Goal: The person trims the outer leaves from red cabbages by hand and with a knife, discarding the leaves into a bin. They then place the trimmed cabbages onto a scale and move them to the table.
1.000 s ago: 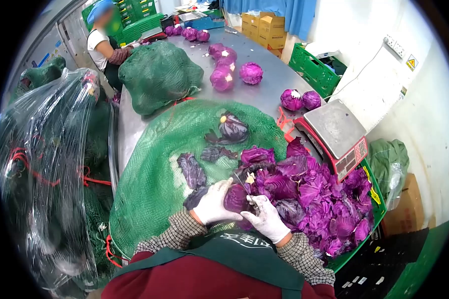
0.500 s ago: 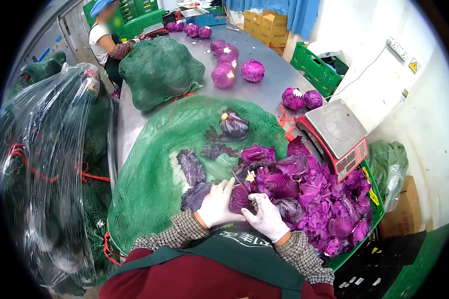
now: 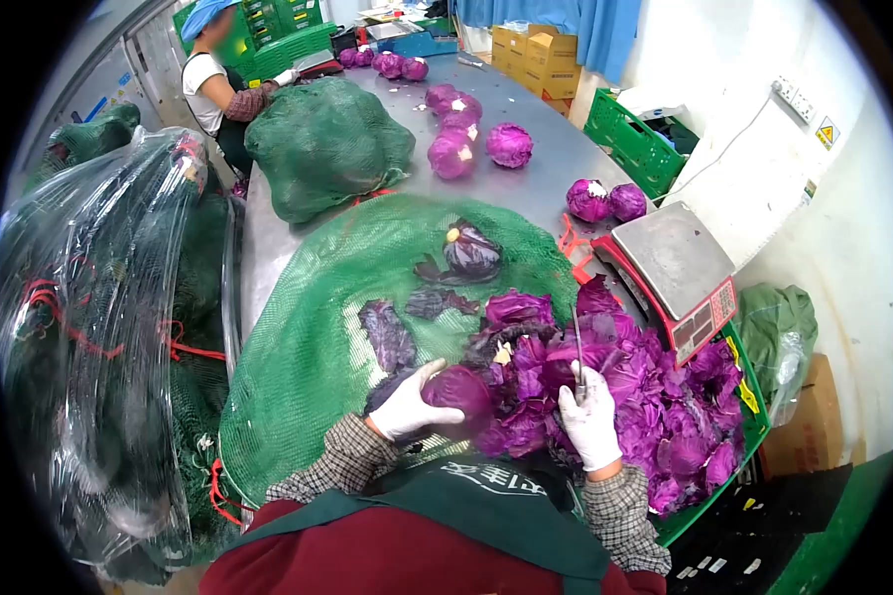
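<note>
The right hand (image 3: 590, 421) and its knife (image 3: 578, 337) have swung off the red cabbage (image 3: 463, 395) and out to the right since the last frame, so the blade now points up the frame in front of the pile of loose purple leaves (image 3: 670, 397). That grip's closed around the knife handle. The left hand's (image 3: 405, 410) grip is spread pretty wide, cupping the cabbage from its left side, lower center of the frame, just left of the leaf pile. Both hands are in white gloves.

Under the cabbage there's a green mesh sack (image 3: 288, 367) spread out, with a darker cabbage (image 3: 474, 258) on it around mid-frame. Red digital scale (image 3: 670, 258) sits right of center, above the leaves. Bunch of purple cabbages (image 3: 453, 152) up the metal tabletop (image 3: 556, 164), and a co-worker (image 3: 208, 94) upper left.
</note>
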A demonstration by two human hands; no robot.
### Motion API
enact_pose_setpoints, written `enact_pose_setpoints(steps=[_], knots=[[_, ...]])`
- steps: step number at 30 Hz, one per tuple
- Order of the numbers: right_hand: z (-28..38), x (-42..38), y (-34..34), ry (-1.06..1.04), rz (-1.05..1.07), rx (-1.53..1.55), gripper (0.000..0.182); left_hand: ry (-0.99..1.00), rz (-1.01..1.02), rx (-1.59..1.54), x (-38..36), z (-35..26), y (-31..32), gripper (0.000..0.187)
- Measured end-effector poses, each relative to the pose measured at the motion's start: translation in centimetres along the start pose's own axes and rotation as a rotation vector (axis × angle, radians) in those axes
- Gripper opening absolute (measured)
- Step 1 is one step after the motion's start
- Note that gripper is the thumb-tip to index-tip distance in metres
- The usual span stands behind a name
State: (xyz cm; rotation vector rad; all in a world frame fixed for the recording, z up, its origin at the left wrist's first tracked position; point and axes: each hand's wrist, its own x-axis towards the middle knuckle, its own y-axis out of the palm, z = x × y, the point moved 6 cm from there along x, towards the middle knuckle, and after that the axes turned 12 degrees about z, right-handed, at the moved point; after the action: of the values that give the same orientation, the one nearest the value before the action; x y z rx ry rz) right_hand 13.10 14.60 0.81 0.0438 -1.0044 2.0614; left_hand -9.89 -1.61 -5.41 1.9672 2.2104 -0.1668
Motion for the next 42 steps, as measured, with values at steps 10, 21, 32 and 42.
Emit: enact_pose_setpoints(steps=[10,21,32,42], knots=[[8.0,-0.3,1.5,0.238,0.519,0.857,0.056,0.43,0.335,-0.551,-2.2,-10.6,3.3,0.108],[5.5,0.5,2.5,0.26,0.427,0.878,0.05,0.362,0.246,-0.307,-1.9,-9.9,4.3,0.118],[2.2,-0.6,7.2,0.123,0.363,0.513,0.046,0.4,0.15,1.028,0.3,-4.9,3.8,0.111],[3.1,-1.4,7.5,-0.091,0.389,0.136,0.046,0.053,0.086,0.759,0.5,-3.3,1.9,0.137]])
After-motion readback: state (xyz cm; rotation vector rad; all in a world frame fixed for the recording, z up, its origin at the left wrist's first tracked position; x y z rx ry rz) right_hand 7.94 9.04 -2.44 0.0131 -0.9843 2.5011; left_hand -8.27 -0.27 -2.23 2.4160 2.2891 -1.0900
